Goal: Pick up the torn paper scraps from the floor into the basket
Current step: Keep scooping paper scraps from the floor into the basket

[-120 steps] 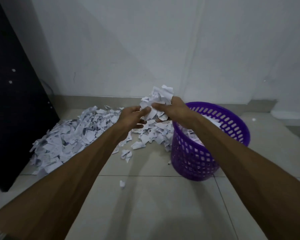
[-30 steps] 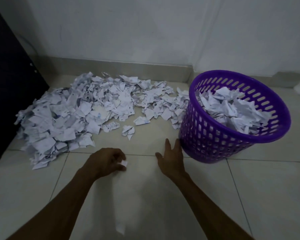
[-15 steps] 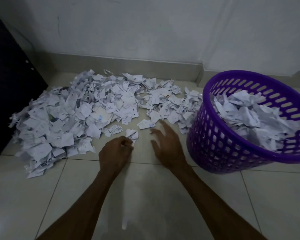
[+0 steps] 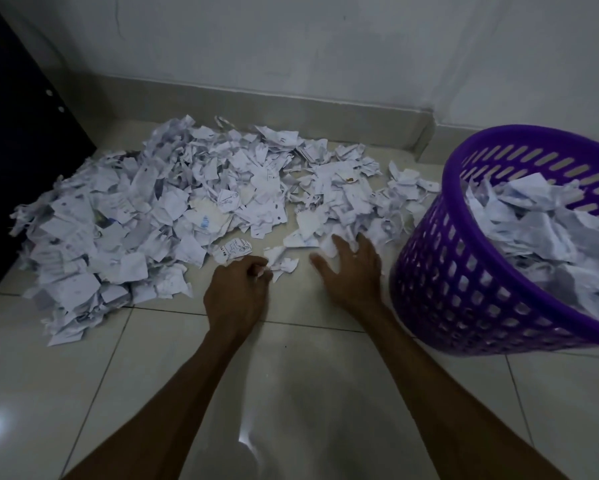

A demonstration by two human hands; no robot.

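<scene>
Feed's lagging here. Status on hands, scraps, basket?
Left hand closed on a small scrap. Right hand open at the pile's edge. Big scrap pile on floor. Purple basket partly full, path clear.

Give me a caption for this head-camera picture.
Two bare hands reach into torn paper scraps on a tiled floor beside a purple basket.

Glossy floor tiles point(image 4: 301, 393), crumpled paper scraps point(image 4: 173, 209), perforated plastic basket point(image 4: 464, 271).

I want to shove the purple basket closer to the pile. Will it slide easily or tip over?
The basket would probably slide easily: thin perforated plastic on a glossy tiled floor, filled only with paper scraps, so likely light. It seems narrower at the base than the rim, so a push near the top might tip it; pushing low seems safer.
</scene>
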